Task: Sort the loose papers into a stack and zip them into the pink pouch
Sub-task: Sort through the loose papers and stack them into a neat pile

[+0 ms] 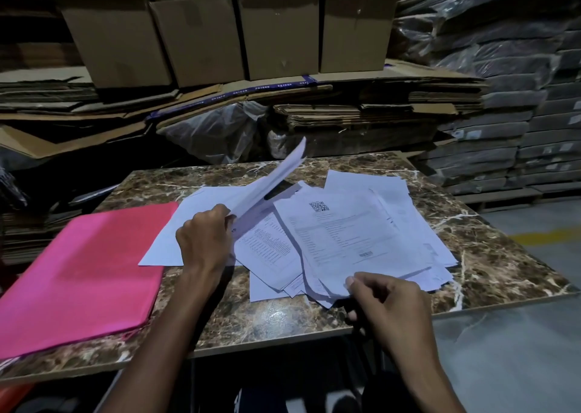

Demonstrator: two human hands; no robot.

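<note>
The pouch [85, 274] is showing a bright, plain pink, while the papers [352, 236] are showing white with fine black print, the top one carrying a black QR code. The table [490, 255] is displaying brown marble veined with white. Behind it, the boxes [195, 35] are looking plain tan, and a yellow line [547, 238] is crossing the grey floor.

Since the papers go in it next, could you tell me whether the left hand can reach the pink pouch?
Probably yes: the pink pouch lies uncovered beside the left hand, though its fingers grip lifted sheets.
</note>
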